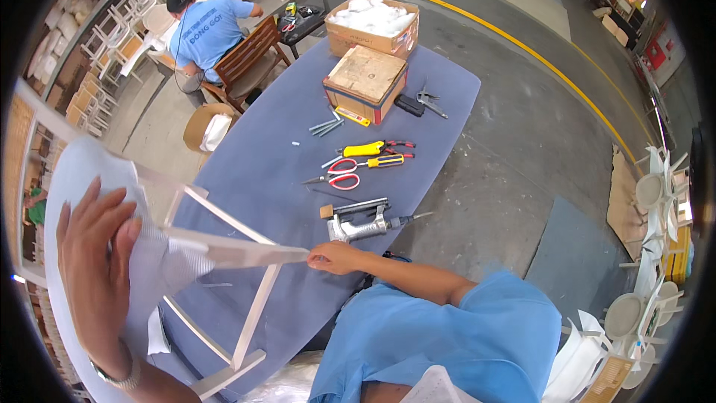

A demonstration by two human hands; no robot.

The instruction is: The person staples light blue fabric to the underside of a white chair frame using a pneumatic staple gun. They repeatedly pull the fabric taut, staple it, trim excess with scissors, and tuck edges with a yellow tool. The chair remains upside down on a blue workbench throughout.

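A pale wooden chair [257, 306] lies tipped on the blue-covered table in front of me. Its light grey padded part [93, 168] rises at the left, with loose striped fabric beside it. My left hand [97, 254] rests flat against this padding, fingers stretched out. With closed fingers, my right hand [332, 257] grips the end of a chair leg [246, 251]. Just beyond that hand lies a silver staple gun [362, 227] with an air hose fitting. The padding's far side is hidden from me.
On the table [261, 179] lie red-handled scissors [341, 175], a yellow screwdriver [384, 161], yellow pliers [363, 149] and several staple strips [326, 128]. A wooden-topped box [365, 78] and a carton of white stuffing [373, 22] stand farther back. A co-worker [212, 33] sits at the far left.
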